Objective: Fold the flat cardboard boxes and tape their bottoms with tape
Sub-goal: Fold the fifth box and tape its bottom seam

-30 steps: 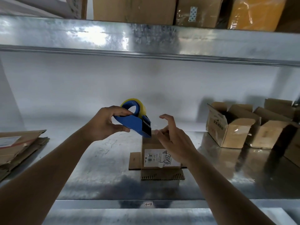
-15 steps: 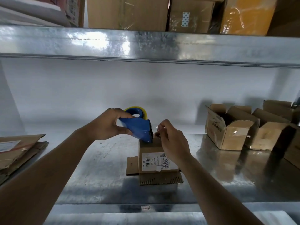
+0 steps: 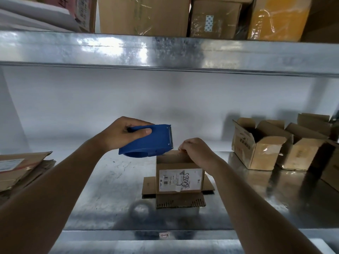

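Note:
A small cardboard box [image 3: 178, 180] with a white label stands upside down on the metal shelf [image 3: 113, 189], its lower flaps spread flat around it. My left hand [image 3: 122, 133] grips a blue tape dispenser [image 3: 148, 142], turned level with its toothed blade pointing right, just above the box's top left edge. My right hand [image 3: 195, 150] rests on the box's top with curled fingers pressing or pinching at the top edge near the blade. The tape strip itself is too faint to see.
Several folded open boxes [image 3: 260, 142] stand at the right of the shelf. A stack of flat cardboard [image 3: 22, 167] lies at the left. An upper metal shelf [image 3: 165, 50] carries large boxes overhead. A white wall closes the back.
My left hand has tipped the dispenser from blade-down to level, so the yellow roll is hidden. My right hand came down from raised fingers onto the box top.

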`<state>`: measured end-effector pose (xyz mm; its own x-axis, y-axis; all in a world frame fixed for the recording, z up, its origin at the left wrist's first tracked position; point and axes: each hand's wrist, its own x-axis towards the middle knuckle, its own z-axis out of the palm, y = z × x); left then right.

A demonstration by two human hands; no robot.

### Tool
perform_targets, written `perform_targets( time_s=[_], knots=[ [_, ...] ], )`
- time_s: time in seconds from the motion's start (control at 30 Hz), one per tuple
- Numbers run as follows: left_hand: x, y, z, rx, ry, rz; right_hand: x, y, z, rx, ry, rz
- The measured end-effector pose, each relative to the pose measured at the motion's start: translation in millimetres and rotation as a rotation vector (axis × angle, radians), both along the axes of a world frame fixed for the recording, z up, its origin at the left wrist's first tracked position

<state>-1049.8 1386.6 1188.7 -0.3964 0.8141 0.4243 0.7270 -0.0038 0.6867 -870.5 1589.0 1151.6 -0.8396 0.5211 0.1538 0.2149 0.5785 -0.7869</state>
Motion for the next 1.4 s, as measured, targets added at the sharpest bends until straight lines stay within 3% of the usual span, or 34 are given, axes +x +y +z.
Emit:
perform_targets(
  time_s=[0.2,0.47,0.73,0.87,1.07,1.27,1.4],
  knots=[
    [-7,9,0,-0.013,-0.117,0.087,7,11,2,-0.097,0.022,-0.093],
    [-19,-5,10,-0.098,-0.133,0.058,11,12,2,-0.191,0.084,-0.114],
    [-33,-16,4,-0.116,-0.099,0.108,8,22,-7,-0.571,0.292,-0.159],
    [-28,-7,3,-0.157,0.014,0.081,10,18,-10,-0.410,0.309,-0.179],
    [-25,-6,7,-0.163,0.063,0.098,12,20,-7,-0.350,0.277,-0.181],
    [-22,-11,15,-0.142,0.038,0.128,22,24,7,0.022,0.163,-0.115],
    [-19,-11,15,-0.142,0.036,0.113,25,30,1,-0.007,0.117,-0.086]
  ],
)
